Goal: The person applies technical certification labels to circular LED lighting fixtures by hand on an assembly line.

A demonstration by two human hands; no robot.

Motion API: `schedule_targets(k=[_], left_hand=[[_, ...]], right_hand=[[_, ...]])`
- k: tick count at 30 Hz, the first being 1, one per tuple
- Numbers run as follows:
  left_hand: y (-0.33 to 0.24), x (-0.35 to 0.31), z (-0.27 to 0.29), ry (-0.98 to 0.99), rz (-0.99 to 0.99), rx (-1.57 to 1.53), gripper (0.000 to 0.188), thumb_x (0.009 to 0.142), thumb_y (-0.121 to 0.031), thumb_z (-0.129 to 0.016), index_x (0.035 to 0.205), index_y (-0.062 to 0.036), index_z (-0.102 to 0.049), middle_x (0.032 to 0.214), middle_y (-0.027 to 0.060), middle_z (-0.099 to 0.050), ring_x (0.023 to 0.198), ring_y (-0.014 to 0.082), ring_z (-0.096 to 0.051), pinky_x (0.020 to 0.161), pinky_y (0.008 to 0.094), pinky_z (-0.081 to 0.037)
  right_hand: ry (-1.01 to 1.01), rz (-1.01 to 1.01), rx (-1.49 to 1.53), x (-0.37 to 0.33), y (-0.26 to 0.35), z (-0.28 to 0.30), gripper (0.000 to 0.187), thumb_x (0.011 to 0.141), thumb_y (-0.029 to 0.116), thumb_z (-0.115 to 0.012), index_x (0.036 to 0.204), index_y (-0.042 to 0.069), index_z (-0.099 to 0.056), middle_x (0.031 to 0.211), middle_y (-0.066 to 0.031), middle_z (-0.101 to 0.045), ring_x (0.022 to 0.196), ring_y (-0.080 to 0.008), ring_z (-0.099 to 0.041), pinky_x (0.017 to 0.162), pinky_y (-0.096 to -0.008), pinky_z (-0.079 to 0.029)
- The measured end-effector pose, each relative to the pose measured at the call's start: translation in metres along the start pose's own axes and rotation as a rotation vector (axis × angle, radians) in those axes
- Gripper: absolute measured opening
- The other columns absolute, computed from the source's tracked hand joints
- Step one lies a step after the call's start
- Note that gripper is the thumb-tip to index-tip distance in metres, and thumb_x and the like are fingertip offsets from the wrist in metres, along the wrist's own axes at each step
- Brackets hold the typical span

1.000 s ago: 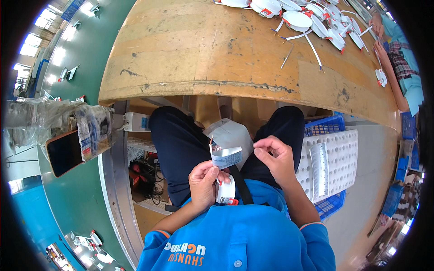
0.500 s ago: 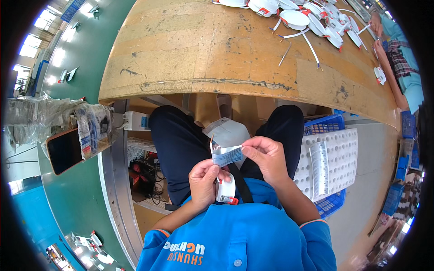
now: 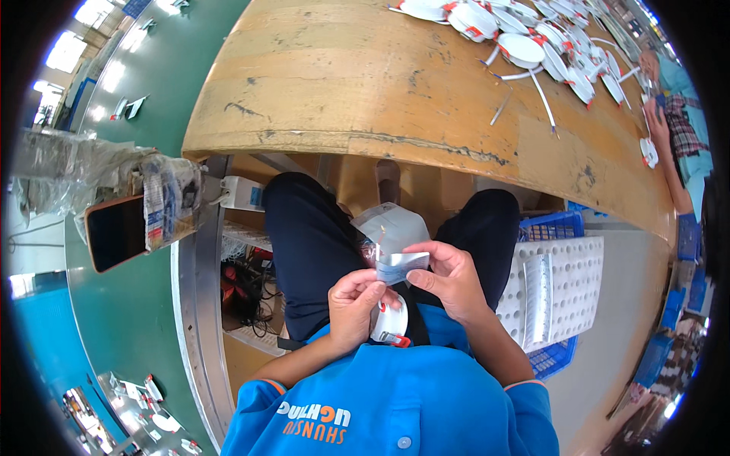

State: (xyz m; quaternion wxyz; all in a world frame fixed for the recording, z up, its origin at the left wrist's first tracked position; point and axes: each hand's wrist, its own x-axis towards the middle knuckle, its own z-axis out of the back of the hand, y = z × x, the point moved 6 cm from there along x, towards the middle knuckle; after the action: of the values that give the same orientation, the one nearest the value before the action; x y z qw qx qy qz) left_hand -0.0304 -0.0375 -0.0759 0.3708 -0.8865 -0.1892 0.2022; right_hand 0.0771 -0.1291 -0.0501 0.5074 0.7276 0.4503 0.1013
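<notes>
Over my lap, my left hand (image 3: 352,308) is closed, thumb and fingertips together around the white cable (image 3: 380,247) of a downlight and the lower left end of a silver label. The cable's bare wire tips point up. Below those fingers hangs the round white downlight (image 3: 389,319) with red-and-metal clips, close to my blue shirt. The shiny silver label (image 3: 401,267) curves beside the cable, its free end between the thumb and index finger of my right hand (image 3: 455,283). My fingers partly hide where label and cable touch.
A wooden table (image 3: 319,83) spans ahead, with a pile of white downlights (image 3: 525,49) far right near a co-worker's hand (image 3: 655,121). At left, a phone (image 3: 115,232) hangs on a wrapped bar beside a green conveyor (image 3: 114,327). At right, a label strip (image 3: 538,296) lies on white foam (image 3: 582,277) over a blue crate (image 3: 559,359).
The whole view has shifted slightly. The label has tilted and its free end bends more toward the cable, with my right fingers closer to my left hand. Both hands keep their hold.
</notes>
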Motion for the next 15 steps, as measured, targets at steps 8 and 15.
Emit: schedule_targets(k=[8, 15], left_hand=[[-0.006, 0.002, 0.004, -0.076, -0.037, -0.027, 0.015, 0.081, 0.001, -0.055, 0.095, 0.0028, -0.052, 0.081, 0.0122, -0.062, 0.070, 0.0150, -0.060, 0.068, 0.0267, -0.049], [-0.020, 0.017, -0.006, -0.101, -0.184, -0.018, 0.012, 0.074, 0.008, -0.060, 0.080, -0.0012, -0.054, 0.087, 0.0112, -0.060, 0.086, 0.0138, -0.056, 0.078, 0.0254, -0.045]], right_hand=[[-0.254, 0.010, -0.099, -0.003, -0.003, 0.011, 0.018, 0.072, 0.005, -0.067, 0.088, 0.000, -0.059, 0.093, -0.0073, -0.058, 0.090, -0.0137, -0.053, 0.083, -0.0263, -0.040], [-0.134, 0.433, -0.769, 0.000, 0.014, -0.036, 0.021, 0.065, 0.006, -0.070, 0.083, 0.002, -0.061, 0.090, -0.0077, -0.058, 0.084, -0.0216, -0.054, 0.073, -0.0289, -0.043]])
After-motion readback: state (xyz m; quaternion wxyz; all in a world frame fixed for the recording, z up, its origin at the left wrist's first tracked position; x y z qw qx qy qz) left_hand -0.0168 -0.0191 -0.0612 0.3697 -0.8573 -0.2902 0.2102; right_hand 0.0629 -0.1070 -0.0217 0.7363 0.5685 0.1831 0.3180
